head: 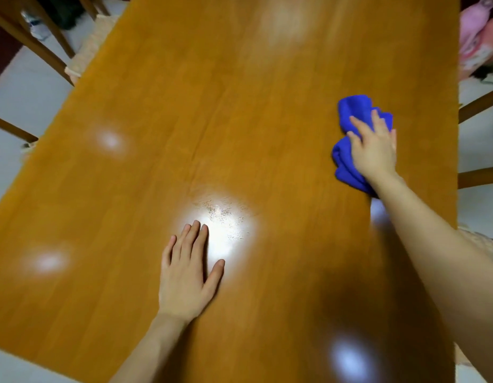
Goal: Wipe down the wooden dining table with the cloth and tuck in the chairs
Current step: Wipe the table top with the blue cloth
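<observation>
The wooden dining table (212, 120) fills most of the view, its top glossy with bright light reflections. A bunched blue cloth (347, 150) lies on it near the right edge. My right hand (374, 147) presses flat on the cloth, fingers spread and straight. My left hand (188, 269) rests palm down on the bare tabletop near the front middle, fingers straight and close together. A wooden chair (82, 56) with a woven seat stands at the far left edge, its seat partly under the table. Another chair's wooden rails (477, 175) show on the right.
A further chair part (15, 131) sticks out on the left over the pale floor. Pink items (477, 37) lie on the floor at the upper right. A cushioned chair seat (480, 241) shows beside my right forearm.
</observation>
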